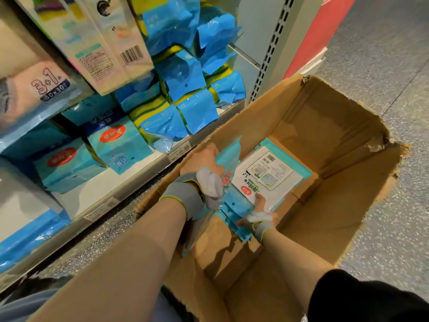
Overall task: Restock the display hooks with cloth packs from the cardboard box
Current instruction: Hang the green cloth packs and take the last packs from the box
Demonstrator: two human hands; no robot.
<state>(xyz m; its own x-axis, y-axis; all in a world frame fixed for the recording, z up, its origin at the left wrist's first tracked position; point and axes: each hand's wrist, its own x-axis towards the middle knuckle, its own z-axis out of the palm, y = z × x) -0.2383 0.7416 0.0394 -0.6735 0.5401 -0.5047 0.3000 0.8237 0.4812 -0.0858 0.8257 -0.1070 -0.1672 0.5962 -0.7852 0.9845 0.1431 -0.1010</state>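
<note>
Hands in the cardboard box [325,135]: our left hand [204,163] grips 1 cloth pack [228,154], our right hand [257,214] pinches the edge of the stack [267,173].

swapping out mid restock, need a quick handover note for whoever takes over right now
Left hand: grips a teal pack, held on edge in the opening of the cardboard box.
Right hand: grips the near edge of the stack of packs lying on the box floor.
Display: blue packs hang beside the box; one metal hook to their right looks bare.
Done: cannot tell how many have gone up.
To do: lift the gripped packs out and hang them, then the others in the box.
</note>
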